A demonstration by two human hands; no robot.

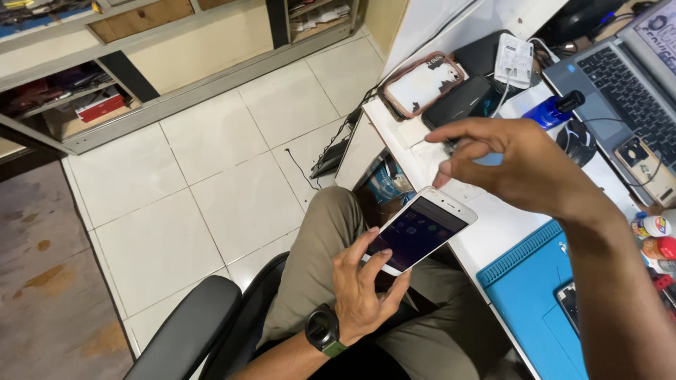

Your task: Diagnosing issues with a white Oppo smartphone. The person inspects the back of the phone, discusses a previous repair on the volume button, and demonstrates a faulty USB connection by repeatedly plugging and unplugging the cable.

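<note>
Laptop (627, 91): running off the right and top edges; screen mostly cut away.
Blue mat (528, 288): passing under the right forearm and out the bottom edge.
Small bottles (655, 239): being clipped by the right edge.
White phone (421, 229): lower end sitting hidden behind the left hand (362, 285).
Right hand (507, 158) fingers (443, 176): motion-blurred; any pinched item is too small to tell.

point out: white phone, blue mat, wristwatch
white phone (421, 229): head view, on the lit screen, held in the left hand (362, 292).
blue mat (535, 302): head view, on its bare surface.
wristwatch (323, 328): head view, on the dark case.
</note>
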